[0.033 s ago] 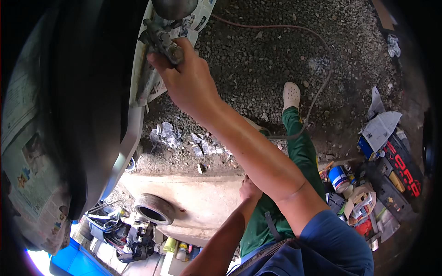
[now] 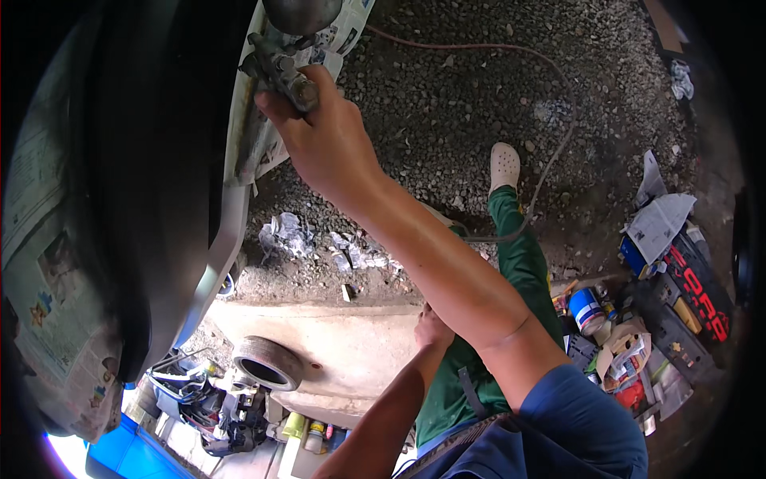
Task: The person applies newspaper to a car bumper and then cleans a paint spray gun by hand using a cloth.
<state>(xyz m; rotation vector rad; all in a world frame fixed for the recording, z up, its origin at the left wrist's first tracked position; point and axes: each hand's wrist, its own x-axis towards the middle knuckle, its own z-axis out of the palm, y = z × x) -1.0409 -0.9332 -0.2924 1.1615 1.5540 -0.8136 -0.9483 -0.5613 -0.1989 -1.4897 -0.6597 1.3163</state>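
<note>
See the spray gun (image 2: 289,76) grasped in the right hand (image 2: 331,132), at upper left, close to the newspaper (image 2: 274,156) along the panel (image 2: 232,214). Judging by the metal look, probably quite heavy, stiff, and maybe slippery if wet. Better to take hold by the handle, not by the rounded cup (image 2: 303,12). Note also the left hand (image 2: 433,329), curled beside the trousers (image 2: 451,391); impossible to tell if holding something. Underneath, loose gravel (image 2: 423,104) with a thin hose (image 2: 455,45) across; nearer, a concrete slab (image 2: 351,319) and a tyre (image 2: 254,353); at right, scattered scraps (image 2: 624,355).
</note>
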